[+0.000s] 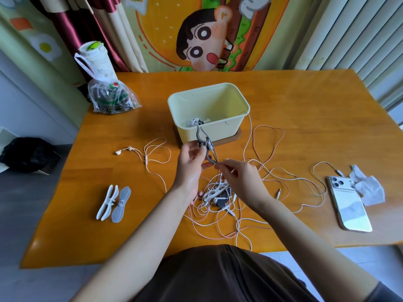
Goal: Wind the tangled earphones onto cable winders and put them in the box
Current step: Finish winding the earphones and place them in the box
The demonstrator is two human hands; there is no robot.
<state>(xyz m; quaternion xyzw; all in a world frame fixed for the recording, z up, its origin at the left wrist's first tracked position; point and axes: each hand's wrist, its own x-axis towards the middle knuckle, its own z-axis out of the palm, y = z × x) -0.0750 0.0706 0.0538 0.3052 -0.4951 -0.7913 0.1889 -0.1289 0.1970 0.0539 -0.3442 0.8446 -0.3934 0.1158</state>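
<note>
My left hand [189, 162] grips a grey cable winder [204, 142], held upright in front of the pale yellow box [237, 99]. My right hand [241, 175] pinches a thin earphone cable at the winder's lower end. Below my hands a tangle of white and pink earphones [220, 197] lies on the table, with loops trailing right. One white earphone set [141, 152] lies apart at the left. Two spare winders, one white [106, 202] and one grey [121, 204], lie at the front left. Wound earphones rest inside the box.
A white phone [349, 205] lies at the right with a cable plugged in and crumpled tissue [368, 188] beside it. A clear plastic bag [113, 97] and a white cup [96, 59] stand at the back left. The orange wooden table [305, 110] ends near my body.
</note>
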